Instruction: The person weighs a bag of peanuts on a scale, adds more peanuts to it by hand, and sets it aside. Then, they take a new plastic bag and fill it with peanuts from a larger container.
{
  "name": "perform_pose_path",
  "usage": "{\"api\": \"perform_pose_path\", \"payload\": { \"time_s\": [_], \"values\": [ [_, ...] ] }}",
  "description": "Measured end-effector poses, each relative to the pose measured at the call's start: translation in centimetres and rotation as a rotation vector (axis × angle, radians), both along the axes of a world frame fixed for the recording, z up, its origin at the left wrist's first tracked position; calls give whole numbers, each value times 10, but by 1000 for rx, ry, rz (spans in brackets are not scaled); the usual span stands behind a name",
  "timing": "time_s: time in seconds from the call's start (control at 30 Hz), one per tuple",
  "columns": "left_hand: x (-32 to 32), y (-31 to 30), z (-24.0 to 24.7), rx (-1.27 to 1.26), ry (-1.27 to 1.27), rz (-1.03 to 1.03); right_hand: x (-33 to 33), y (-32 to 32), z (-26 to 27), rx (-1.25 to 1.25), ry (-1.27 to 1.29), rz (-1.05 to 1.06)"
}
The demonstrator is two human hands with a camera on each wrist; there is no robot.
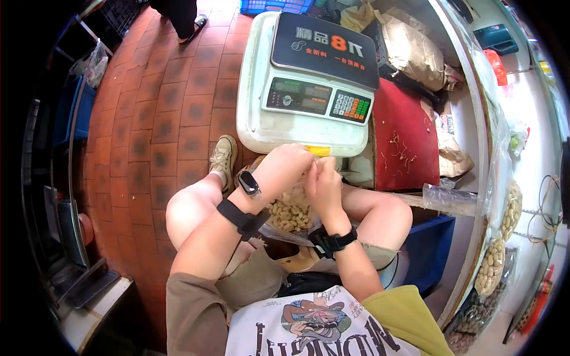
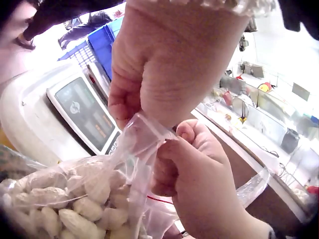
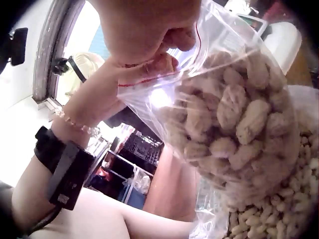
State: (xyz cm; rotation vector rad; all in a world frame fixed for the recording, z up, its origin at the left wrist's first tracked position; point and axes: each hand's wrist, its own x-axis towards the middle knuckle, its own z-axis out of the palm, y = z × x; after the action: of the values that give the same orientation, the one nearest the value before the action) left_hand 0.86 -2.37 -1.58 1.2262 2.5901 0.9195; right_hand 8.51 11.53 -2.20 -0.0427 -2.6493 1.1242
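A clear zip bag (image 3: 234, 114) with a red line along its mouth is filled with unshelled peanuts (image 2: 82, 211). My left hand (image 1: 289, 163) pinches the bag's top edge with curled fingers. Close beside it, my right hand (image 1: 325, 184) grips the same edge, thumb and fingers bent on the plastic. In the right wrist view the bag hangs tilted from both hands, over a heap of loose peanuts (image 3: 271, 219). The heap lies in a larger plastic-lined container between my knees, partly hidden by my arms in the head view.
Just ahead, a digital scale (image 1: 314, 98) stands on a pale, rounded base. To its right are a red board (image 1: 404, 136) with scattered scraps and a brown sack (image 1: 412, 47). Packed bags (image 1: 490, 267) line the right side. Another person's leg (image 1: 178, 18) shows at the far left.
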Motion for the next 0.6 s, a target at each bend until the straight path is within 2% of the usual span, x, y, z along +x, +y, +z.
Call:
{"api": "perform_pose_path", "payload": {
  "time_s": [0.07,0.2,0.4,0.47,0.6],
  "values": [
    [-3,0,2,43,-32,-3,1,0,13,-59,-86,-72],
    [-2,-2,6,148,-82,4,2,11,21,133,38,77],
    [-3,0,12,57,-97,6,-2,23,25,297,92,179],
    [-3,-1,13,42,-87,4,-3,26,28,467,56,294],
    [-3,1,12,21,-87,-11,-7,29,31,489,82,349]
  ]
}}
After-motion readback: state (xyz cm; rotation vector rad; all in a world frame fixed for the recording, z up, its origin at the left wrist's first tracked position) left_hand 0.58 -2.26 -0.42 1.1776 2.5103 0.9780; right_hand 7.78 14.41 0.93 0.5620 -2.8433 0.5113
